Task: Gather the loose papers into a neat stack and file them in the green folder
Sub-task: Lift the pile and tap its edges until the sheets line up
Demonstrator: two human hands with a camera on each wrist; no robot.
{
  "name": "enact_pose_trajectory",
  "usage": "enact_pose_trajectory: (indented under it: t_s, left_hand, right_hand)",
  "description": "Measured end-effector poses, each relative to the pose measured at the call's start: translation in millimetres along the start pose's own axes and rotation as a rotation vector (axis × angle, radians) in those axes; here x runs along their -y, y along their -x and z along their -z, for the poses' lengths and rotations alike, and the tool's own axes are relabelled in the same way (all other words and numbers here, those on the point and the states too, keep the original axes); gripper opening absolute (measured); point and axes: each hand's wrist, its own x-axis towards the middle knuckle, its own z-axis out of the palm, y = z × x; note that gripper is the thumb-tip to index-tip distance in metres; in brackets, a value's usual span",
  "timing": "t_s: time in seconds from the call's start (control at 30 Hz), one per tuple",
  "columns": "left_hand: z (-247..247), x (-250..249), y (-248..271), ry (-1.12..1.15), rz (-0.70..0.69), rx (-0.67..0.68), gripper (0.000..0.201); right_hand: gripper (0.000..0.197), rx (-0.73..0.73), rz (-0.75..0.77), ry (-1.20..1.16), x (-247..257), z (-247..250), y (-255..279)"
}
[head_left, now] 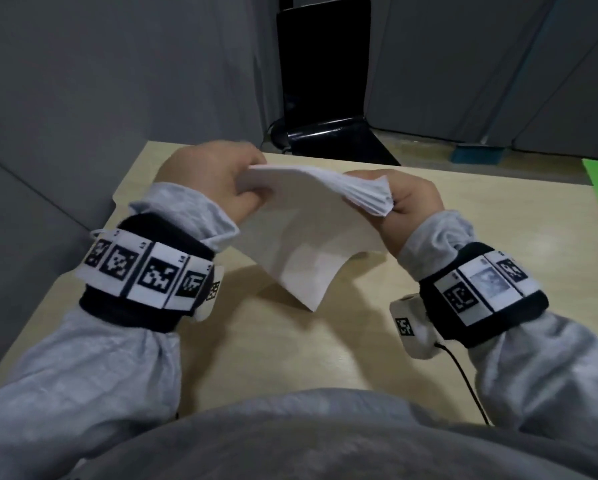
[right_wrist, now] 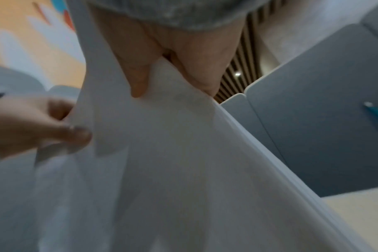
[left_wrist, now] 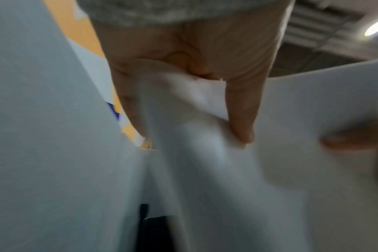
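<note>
Office cubicle: grey partition panels (head_left: 83, 81), wooden desk (head_left: 290, 341)

A light wooden table (head_left: 439, 358) fills the lower middle of the head view. Grey partition panels (head_left: 100, 74) close off the upper left and right, with a black chair (head_left: 325, 98) in the gap at top centre. In the left wrist view's upper right corner, a round ceiling light (left_wrist: 377, 28) glows — beside it, a slatted ceiling.

Matt white papers (head_left: 304, 233) – thin, limp; smooth pale wood-look table (head_left: 290, 348); glossy black chair (head_left: 325, 81).
</note>
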Motion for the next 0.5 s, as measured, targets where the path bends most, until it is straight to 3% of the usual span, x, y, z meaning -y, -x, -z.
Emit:
enact_pose_trajectory:
  t_s: [0.03,0.1,0.13,0.2,0.27,0.37,0.43,0.5]
  left_hand:
    - [1,5,3,0.091,0.103,-0.076,0.023]
    - [-2,9,7,0.333,0.274,-0.183,0.032]
    - [-6,9,6,0.467,0.320,-0.210,0.033]
    - [-14,0,3,0.712,0.358,-0.230,0.033]
    - [-17,-13,0,0.954,0.360,-0.261,0.030]
    - [-23,-27,1,1.286,0.275,-0.288,0.029]
    - [-32,-33,3,1.330,0.278,-0.184,0.031]
    - [-44,-40,8,1.293,0.380,-0.069,0.041]
  right_hand:
    - [0.028,0.239,-0.029,-0.182,12,22,2]
    - [0.022,0.463,0.053,-0.410,14,25,4]
    - [0.024,0.493,0.104,-0.460,6,36,0]
    - [0.029,0.412,0.145,-0.485,-3,39,-8]
    - [0.028,0.420,0.110,-0.511,-10,41,-14]
    - [0.022,0.360,0.047,-0.599,-18,55,-23]
    - [0.023,0.382,0.068,-0.648,-19,62,-26]
    - [0.025,0.437,0.096,-0.655,-22,63,-26]
